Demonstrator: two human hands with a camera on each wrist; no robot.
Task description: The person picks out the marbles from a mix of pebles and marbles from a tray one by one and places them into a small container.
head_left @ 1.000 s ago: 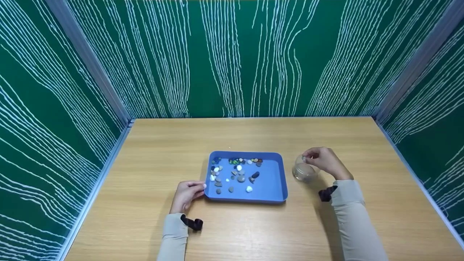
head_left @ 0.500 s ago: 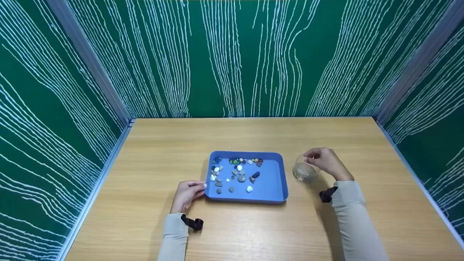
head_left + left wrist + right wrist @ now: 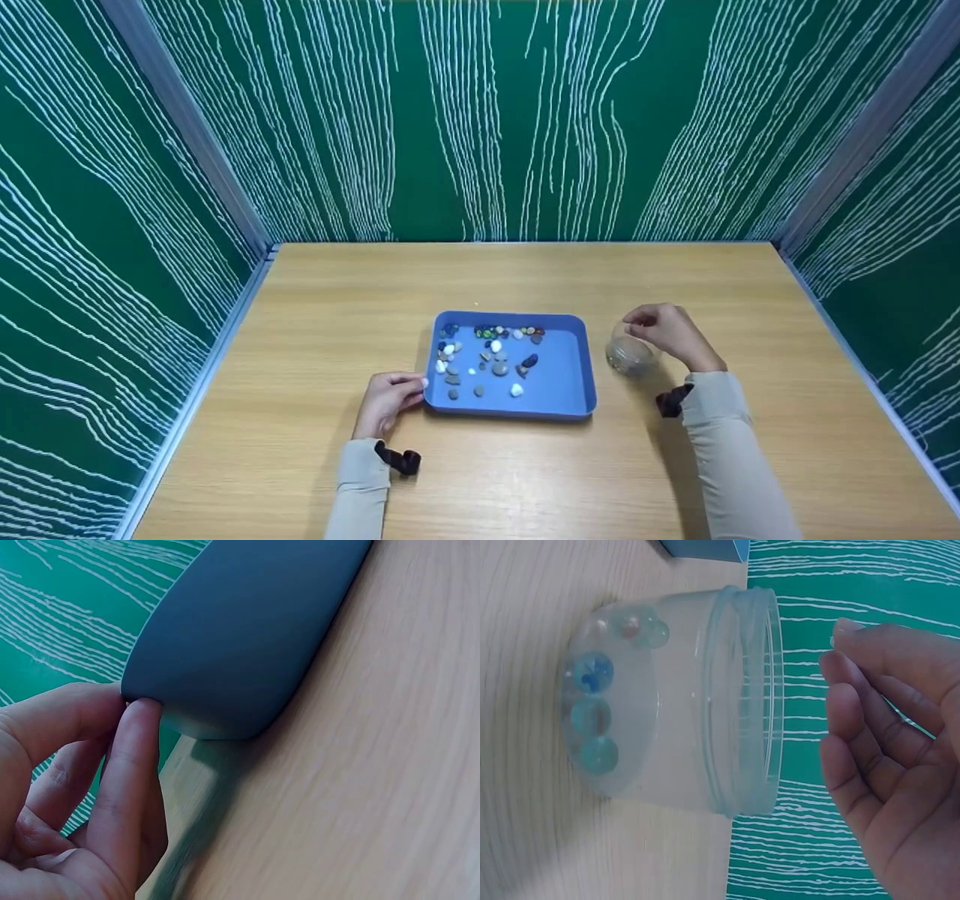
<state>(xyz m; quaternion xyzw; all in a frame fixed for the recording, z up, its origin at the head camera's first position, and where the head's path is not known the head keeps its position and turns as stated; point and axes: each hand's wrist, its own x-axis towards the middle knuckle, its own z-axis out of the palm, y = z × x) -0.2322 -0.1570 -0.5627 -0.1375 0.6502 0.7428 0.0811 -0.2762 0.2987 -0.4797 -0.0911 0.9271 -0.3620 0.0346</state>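
My left hand (image 3: 386, 405) pinches the near-left rim of a shallow blue tray (image 3: 566, 375) between thumb and fingers; the left wrist view shows the tray's outer wall (image 3: 232, 637) close up. My right hand (image 3: 667, 334) is at the mouth of a clear jar (image 3: 630, 356). In the right wrist view its fingers are curled, thumb and index tips close together, with a tiny pale, glassy piece (image 3: 832, 641) just showing between them. A blue marble (image 3: 594, 673) and several greenish and clear ones lie at the bottom of the jar.
Inside the tray are blue marbles (image 3: 448, 330), green marbles (image 3: 484, 334) and amber ones (image 3: 531, 331) along the far side. Grey and dark pebbles lie nearer, with white stones (image 3: 516, 390) among them. Green patterned panels (image 3: 420, 150) border the wooden table (image 3: 495, 472).
My right hand has shifted very slightly left over the jar mouth. The left hand keeps its hold on the tray rim, and the stones in the tray look unchanged.
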